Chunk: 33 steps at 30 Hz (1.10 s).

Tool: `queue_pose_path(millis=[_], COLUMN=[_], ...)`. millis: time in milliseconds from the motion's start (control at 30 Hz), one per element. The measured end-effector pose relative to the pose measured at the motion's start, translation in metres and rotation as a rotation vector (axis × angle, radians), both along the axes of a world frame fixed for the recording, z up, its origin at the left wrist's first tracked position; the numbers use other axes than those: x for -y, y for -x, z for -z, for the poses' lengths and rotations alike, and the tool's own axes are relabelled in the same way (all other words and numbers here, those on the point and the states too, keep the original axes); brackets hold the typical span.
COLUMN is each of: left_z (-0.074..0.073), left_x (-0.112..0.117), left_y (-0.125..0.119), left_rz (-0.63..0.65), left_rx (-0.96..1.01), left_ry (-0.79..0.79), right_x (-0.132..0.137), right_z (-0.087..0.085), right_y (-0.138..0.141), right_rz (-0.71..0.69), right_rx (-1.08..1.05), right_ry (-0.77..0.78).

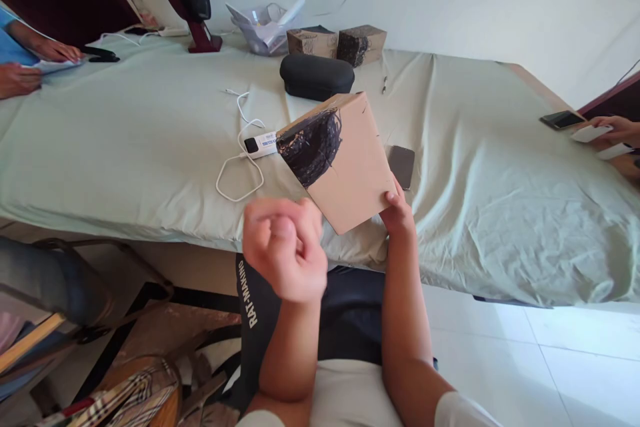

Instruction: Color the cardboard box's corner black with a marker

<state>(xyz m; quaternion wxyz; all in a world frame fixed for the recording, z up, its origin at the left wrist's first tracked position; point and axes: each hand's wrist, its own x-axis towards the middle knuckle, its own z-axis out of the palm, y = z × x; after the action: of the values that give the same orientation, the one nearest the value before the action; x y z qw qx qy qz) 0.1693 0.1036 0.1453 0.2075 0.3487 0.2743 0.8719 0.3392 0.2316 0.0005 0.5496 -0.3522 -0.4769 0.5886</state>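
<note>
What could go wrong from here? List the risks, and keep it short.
1. The right hand alone holds the cardboard box, near one corner, so the box might twist or slip.
2. What looks like a phone lies on the table beside the box; a dropped box could hit it.
3. The white device sits close to the box's other side and could get knocked.

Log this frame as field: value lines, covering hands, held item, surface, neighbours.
left hand: closed fist, blurred; contents not visible
right hand: grips box near lower right corner
held item: brown cardboard box with black scribbling, tilted
surface: pale green cloth, wrinkled
nearby: black oblong case; white oblong device; dark flat rectangular object
behind case: two smaller brown cardboard boxes
</note>
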Motion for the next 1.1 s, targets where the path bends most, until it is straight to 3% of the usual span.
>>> queue_pose_path(millis=[100, 167, 300, 433, 533, 633, 767, 900, 1100], left_z=[0.016, 0.027, 0.048, 0.059, 0.064, 0.069, 0.079, 0.095, 0.115], left_x=[-0.024, -0.034, -0.040, -0.047, -0.056, -0.062, -0.065, -0.072, -0.096], left_y=[0.032, 0.055, 0.082, 0.077, 0.066, 0.064, 0.083, 0.107, 0.118], left_rz=[-0.223, -0.292, -0.020, 0.220, 0.244, 0.117, -0.160, -0.322, -0.294], left_rx=[-0.041, -0.121, -0.358, -0.570, -0.635, -0.644, -0.611, -0.655, -0.638], left_ry=[0.182, 0.255, 0.404, 0.385, 0.300, 0.225, 0.251, 0.411, 0.458], right_x=[-0.003, -0.004, -0.003, 0.000, 0.001, -0.002, -0.013, -0.027, -0.036], right_z=[-0.003, -0.005, -0.007, -0.007, -0.010, -0.016, -0.020, -0.011, -0.007], right_y=[0.001, 0.001, -0.003, -0.011, -0.017, -0.016, -0.005, 0.015, 0.061], right_rz=[0.016, 0.038, -0.008, -0.126, -0.230, -0.285, -0.122, 0.100, 0.373], right_rx=[-0.056, -0.076, -0.135, -0.088, 0.010, 0.031, 0.159, 0.507, 1.113], right_ry=[0.004, 0.010, 0.038, 0.077, 0.049, -0.039, -0.006, 0.084, 0.130])
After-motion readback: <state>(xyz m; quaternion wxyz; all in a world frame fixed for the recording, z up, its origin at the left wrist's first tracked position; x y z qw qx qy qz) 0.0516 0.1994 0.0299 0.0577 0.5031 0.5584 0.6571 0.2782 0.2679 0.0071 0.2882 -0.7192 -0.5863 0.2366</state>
